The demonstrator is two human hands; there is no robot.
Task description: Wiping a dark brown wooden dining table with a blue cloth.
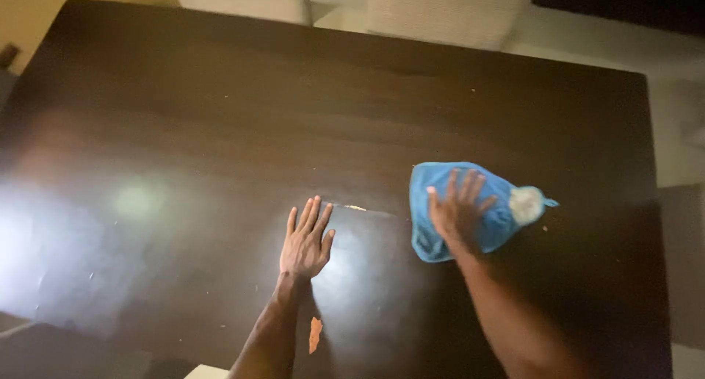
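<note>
My right hand (457, 210) lies flat, fingers spread, on top of a blue cloth (440, 236) spread on the dark wooden table (220, 114). A pale patch (526, 204) shows at the cloth's right corner. My left hand (307, 239) rests palm down on the bare tabletop to the left of the cloth, fingers together and holding nothing. A thin streak with an orange crumb (355, 207) lies on the wood between the two hands.
An orange scrap or chip (315, 333) sits near the table's front edge beside my left forearm. Small crumbs dot the surface. Two pale chairs (448, 12) stand beyond the far edge. Light glares off the table's left half.
</note>
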